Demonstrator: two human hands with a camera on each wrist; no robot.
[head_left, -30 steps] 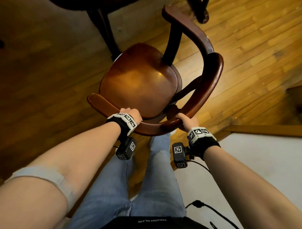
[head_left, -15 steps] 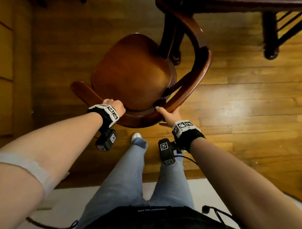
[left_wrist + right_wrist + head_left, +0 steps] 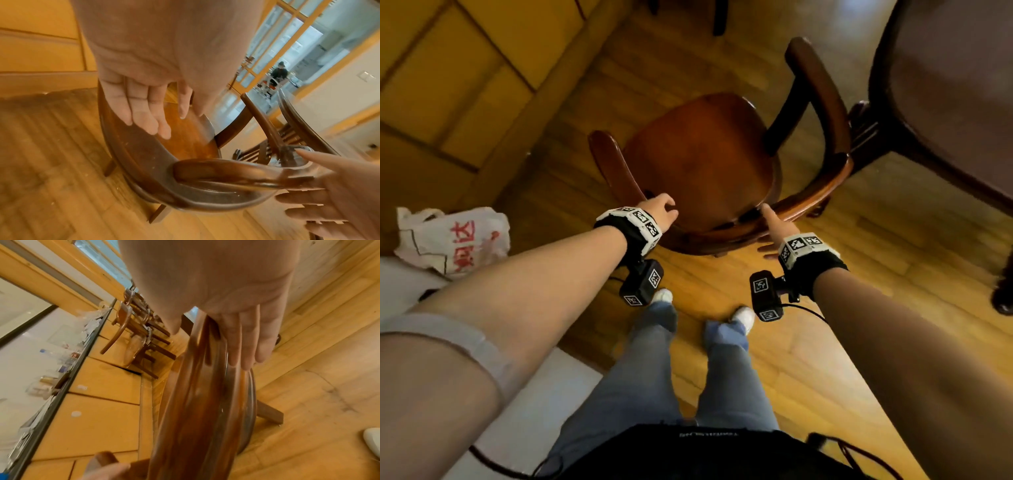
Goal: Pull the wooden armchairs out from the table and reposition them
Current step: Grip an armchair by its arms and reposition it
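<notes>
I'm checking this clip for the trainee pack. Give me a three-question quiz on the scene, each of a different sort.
1. True or false: the left hand has its fingers curled tight round the armchair rail.
2. Which lies on the floor to the person's left? A) a white bag with red print B) a cushion C) a broom
3. Fill in: the right hand has its fingers ____ along the rail's outer side.

Key: 1 false; 2 A; 3 straight
</notes>
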